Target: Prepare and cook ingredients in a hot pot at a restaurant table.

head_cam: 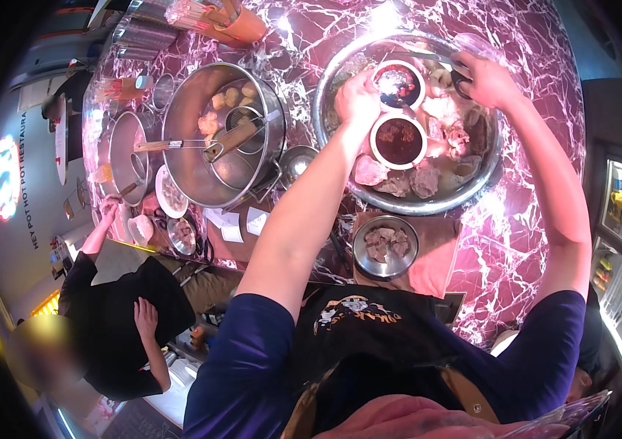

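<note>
A wide round metal basin (418, 207) holds chunks of cooked meat in liquid. Two white-rimmed bowls stand among the meat: one with red chili sauce (399, 85), the other with dark sauce (399, 141). My left hand (357, 101) grips the left rim of the chili bowl. In my right hand (484, 79), at the basin's upper right, are black-handled scissors (460, 82); their blades point left over the basin. Closer to my body, a small steel bowl (387, 247) of cut meat pieces rests on a brown cloth (437, 252).
Left of the basin stands a large steel pot (223, 137) with strainers and food pieces. A small metal bowl (298, 164) sits between pot and basin. A holder of skewers (234, 27) is at the far edge. A co-worker (124, 318) stands to the left, one hand near another pot (130, 153).
</note>
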A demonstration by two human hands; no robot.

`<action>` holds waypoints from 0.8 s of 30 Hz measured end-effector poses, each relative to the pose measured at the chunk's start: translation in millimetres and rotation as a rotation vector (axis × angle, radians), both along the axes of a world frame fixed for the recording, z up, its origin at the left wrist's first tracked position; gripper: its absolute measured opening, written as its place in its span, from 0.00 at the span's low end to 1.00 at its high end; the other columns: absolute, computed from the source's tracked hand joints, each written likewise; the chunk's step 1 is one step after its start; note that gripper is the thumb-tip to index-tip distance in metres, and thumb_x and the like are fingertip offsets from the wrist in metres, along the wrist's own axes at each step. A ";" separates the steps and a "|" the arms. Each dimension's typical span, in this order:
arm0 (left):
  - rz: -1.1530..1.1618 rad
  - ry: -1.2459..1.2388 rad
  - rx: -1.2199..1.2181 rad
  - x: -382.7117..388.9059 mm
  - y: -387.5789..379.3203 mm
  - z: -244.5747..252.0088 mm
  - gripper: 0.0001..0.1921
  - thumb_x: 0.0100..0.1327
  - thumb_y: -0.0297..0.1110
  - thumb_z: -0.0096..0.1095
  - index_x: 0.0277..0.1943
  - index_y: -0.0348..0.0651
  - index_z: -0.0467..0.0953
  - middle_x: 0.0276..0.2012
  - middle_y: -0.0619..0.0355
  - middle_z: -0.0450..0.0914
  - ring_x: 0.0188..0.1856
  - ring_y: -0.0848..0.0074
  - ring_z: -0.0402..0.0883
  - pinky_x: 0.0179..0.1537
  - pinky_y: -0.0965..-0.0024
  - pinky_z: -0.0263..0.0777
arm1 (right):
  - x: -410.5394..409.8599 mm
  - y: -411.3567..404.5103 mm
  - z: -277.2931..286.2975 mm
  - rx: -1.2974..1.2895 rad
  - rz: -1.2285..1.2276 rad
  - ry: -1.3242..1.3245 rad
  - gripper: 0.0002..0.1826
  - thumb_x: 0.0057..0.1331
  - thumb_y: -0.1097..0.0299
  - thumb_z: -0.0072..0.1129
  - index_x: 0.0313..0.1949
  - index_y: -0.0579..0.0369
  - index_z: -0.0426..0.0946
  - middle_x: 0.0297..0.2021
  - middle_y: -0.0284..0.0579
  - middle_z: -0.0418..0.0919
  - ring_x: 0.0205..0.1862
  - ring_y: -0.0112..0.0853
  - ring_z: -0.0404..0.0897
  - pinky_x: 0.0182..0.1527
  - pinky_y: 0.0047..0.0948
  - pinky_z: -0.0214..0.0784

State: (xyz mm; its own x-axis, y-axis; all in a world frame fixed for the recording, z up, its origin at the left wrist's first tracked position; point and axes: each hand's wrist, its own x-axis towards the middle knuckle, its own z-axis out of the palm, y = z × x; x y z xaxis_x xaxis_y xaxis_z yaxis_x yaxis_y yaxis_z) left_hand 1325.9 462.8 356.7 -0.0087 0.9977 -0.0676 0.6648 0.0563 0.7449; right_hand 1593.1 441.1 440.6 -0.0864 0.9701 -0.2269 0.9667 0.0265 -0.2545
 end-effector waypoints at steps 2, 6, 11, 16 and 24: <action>-0.028 0.010 0.022 0.1 1.2 -3.0 0.13 0.64 0.35 0.58 0.50 0.53 0.83 0.39 0.48 0.85 0.43 0.58 0.85 0.47 0.60 0.75 | -2.5 3.5 -8.1 -0.003 -0.024 0.018 0.30 0.55 0.64 0.60 0.60 0.48 0.69 0.40 0.59 0.81 0.46 0.53 0.80 0.50 0.47 0.72; -0.035 -0.029 0.001 0.5 2.6 -2.0 0.13 0.65 0.35 0.58 0.50 0.53 0.84 0.39 0.48 0.85 0.43 0.59 0.85 0.47 0.61 0.75 | 9.0 3.8 -24.8 0.025 -0.002 0.033 0.29 0.56 0.68 0.58 0.59 0.48 0.69 0.41 0.58 0.81 0.46 0.52 0.80 0.50 0.45 0.72; -0.046 -0.286 -0.054 -28.4 20.1 -17.0 0.14 0.66 0.30 0.56 0.52 0.38 0.81 0.38 0.52 0.87 0.40 0.73 0.85 0.44 0.71 0.75 | 13.6 -0.1 -9.7 0.047 0.075 0.070 0.28 0.56 0.76 0.55 0.58 0.49 0.71 0.43 0.56 0.82 0.45 0.50 0.81 0.51 0.43 0.72; -0.096 -0.340 -0.087 -35.6 18.2 -14.7 0.13 0.65 0.32 0.57 0.48 0.43 0.83 0.38 0.49 0.86 0.39 0.68 0.86 0.45 0.69 0.75 | 6.6 2.5 -6.3 0.136 0.075 -0.071 0.31 0.56 0.71 0.59 0.61 0.44 0.69 0.48 0.52 0.79 0.49 0.48 0.80 0.51 0.43 0.73; -0.179 -0.215 -0.062 -51.1 16.5 -6.9 0.13 0.66 0.28 0.57 0.51 0.38 0.82 0.40 0.52 0.87 0.39 0.78 0.83 0.43 0.74 0.74 | -5.8 18.8 -26.0 0.213 0.211 -0.074 0.33 0.54 0.67 0.63 0.61 0.43 0.68 0.48 0.52 0.78 0.48 0.47 0.80 0.50 0.43 0.73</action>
